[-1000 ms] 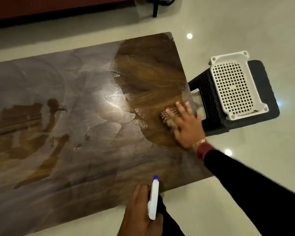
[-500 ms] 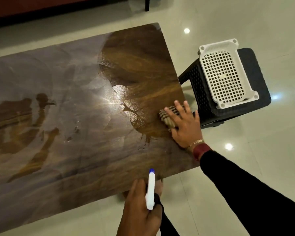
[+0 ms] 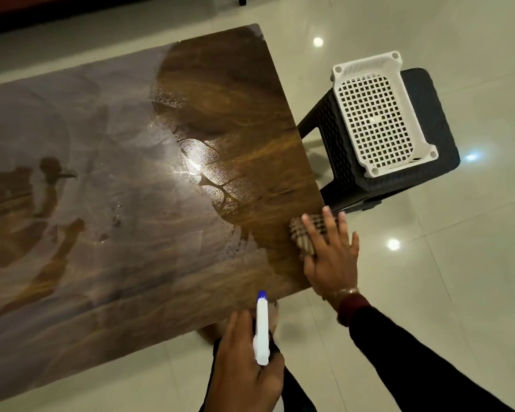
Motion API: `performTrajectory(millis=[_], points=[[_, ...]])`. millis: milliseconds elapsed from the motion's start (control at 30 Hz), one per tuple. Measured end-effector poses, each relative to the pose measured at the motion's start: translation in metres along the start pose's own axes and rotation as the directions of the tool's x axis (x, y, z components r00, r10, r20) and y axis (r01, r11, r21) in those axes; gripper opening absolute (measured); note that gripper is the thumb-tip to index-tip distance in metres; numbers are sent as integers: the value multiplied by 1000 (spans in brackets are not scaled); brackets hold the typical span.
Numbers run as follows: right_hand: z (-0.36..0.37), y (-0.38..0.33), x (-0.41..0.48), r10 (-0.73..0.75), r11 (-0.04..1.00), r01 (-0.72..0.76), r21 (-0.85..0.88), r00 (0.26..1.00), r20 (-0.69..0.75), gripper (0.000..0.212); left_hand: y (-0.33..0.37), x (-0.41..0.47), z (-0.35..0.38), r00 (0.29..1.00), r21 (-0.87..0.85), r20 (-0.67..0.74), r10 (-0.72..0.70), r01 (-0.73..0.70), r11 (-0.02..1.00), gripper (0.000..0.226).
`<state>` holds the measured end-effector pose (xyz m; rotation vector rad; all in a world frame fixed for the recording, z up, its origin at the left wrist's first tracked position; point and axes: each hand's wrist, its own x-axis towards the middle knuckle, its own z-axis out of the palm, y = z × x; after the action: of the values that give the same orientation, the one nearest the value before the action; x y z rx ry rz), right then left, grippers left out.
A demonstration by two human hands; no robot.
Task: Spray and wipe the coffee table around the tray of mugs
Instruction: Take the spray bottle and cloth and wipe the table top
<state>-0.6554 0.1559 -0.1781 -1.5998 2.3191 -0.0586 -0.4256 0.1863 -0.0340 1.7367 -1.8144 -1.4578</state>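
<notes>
The brown coffee table (image 3: 131, 233) fills the left and middle, its top glossy with wet streaks and spray droplets. My right hand (image 3: 332, 257) lies flat, fingers spread, pressing a striped brown cloth (image 3: 302, 236) onto the table's right edge near the front corner. My left hand (image 3: 244, 361) is below the table's front edge, closed around a white spray bottle (image 3: 262, 331) with a blue nozzle tip pointing at the table. No mugs are in view.
A white perforated plastic tray (image 3: 378, 114) rests on a black woven-pattern stool (image 3: 422, 179) just right of the table. Pale glossy floor tiles (image 3: 443, 292) surround everything, with light reflections. A dark red piece of furniture runs along the top left.
My right hand has dragged the cloth along the table's right edge toward the front corner. The left hand still holds the spray bottle in about the same spot.
</notes>
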Motion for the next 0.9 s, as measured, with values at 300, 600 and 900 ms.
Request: performTrajectory(millis=[300,600,900], points=[[32,-104,-41,-301,953,302,-38,953,24,79,-29,-11,-14,996,-17,-19,-91,91,996,28],[22,-113,0,43,999,-44,-16,999,-12,83,-47,-21,-45,972,-37,75,-224,228,973,51],[63,-204,-55,-494,856,503,-119,864,102,85,-53,-26,-67,973,-120,-93,-211,200,972,27]])
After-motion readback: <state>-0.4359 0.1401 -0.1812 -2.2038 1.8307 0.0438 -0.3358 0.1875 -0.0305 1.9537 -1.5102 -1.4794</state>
